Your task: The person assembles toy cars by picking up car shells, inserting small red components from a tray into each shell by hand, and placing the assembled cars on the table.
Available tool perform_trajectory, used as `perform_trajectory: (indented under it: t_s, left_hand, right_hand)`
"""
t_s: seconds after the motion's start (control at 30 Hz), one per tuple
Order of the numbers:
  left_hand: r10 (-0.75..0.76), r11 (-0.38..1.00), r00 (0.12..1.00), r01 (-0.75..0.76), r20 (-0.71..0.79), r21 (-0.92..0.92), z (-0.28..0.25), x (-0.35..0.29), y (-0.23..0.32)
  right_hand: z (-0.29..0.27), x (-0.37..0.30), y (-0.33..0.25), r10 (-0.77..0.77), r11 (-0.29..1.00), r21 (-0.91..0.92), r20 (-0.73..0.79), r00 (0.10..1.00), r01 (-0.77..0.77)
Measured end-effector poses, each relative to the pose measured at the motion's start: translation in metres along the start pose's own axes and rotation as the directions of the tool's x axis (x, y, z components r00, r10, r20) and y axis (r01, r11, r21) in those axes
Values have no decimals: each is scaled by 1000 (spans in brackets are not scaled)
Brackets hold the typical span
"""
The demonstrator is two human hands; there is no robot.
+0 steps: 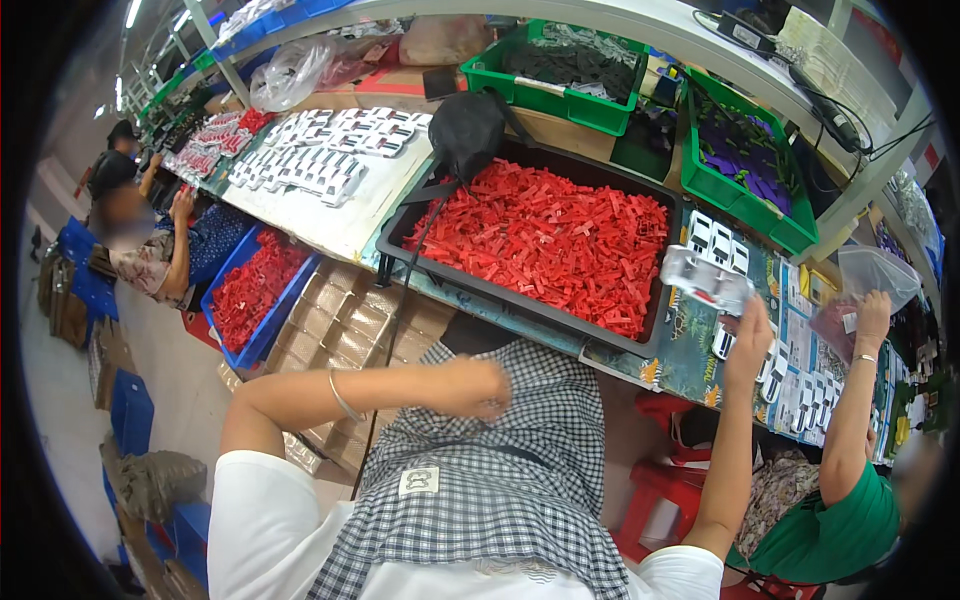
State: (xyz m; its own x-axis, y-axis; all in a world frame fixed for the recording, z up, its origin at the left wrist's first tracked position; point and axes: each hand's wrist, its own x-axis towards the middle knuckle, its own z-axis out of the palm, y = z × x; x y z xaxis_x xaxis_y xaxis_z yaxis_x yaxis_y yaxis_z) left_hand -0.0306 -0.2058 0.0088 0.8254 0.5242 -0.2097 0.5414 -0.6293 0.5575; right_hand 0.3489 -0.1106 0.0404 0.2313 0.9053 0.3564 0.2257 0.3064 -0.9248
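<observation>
My right hand (750, 345) is raised at the right edge of the parts tray. Its fingers grip a white toy car body (706, 279), blurred by motion. Just behind and below it, several similar white car bodies (716, 243) lie in rows on the bench. My left hand (478, 388) is above my checked apron (470, 500), in front of the tray. It is curled closed and blurred, and whatever it may hold is hidden. The black tray (520, 300) is heaped with small red plastic parts (560, 240).
A black bag (467, 135) with a hanging strap rests on the tray's back left corner. Green bins (600, 112) stand behind. White car bodies (340, 140) fill the bench at left, above a blue crate (317, 262) of red parts. A co-worker's arm (860, 390) reaches in at right.
</observation>
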Motion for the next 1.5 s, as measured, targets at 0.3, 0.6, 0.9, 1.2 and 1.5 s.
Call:
perform_trajectory:
  t_s: [0.3, 0.6, 0.9, 1.2, 1.5]
  left_hand:
    - [-168, 772, 960, -13, -224, -635, -125, 99, -29]
    - [-499, -57, 801, -411, -331, -910, -124, 150, -144]
    - [-364, -247, 802, -573, -473, -782, -137, 165, -171]
    - [-441, 25, 736, -563, -514, -826, -124, 164, -154]
    - [-500, 61, 711, -540, -493, -840, -132, 156, -146]
  right_hand:
    - [133, 2, -39, -143, 987, 11, 533, 834, 162]
    - [159, 78, 31, -153, 562, -563, 648, 746, 605]
    - [181, 92, 7, -76, 910, -352, 380, 922, 221]
    - [250, 85, 1, -435, 556, -463, 546, 716, 690]
    - [247, 77, -3, -535, 406, -523, 529, 658, 750]
